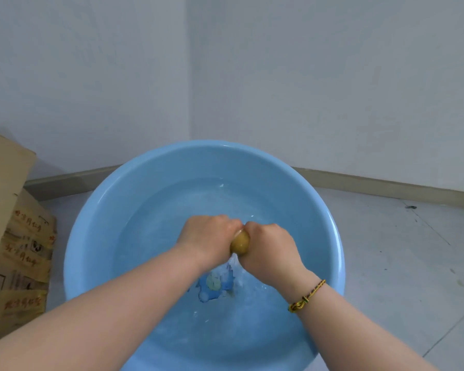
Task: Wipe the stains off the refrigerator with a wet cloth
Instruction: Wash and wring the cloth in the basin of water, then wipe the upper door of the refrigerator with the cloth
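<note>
A wet yellow-brown cloth [240, 243] is bunched tight between my two hands above a large light-blue basin [97, 210] of water. My left hand [208, 235] grips its left end and my right hand [269, 249] grips its right end, knuckles almost touching. Water streams down from the cloth into the basin. Only a small bulge of cloth shows between the fists. A blue cartoon picture [214, 286] is printed on the basin's bottom under the water. The refrigerator is out of view.
The basin stands on a pale tiled floor [399, 250] in a room corner with grey-white walls and a beige skirting board [386, 186]. Cardboard boxes [14, 236] with red print stand close to the basin's left side.
</note>
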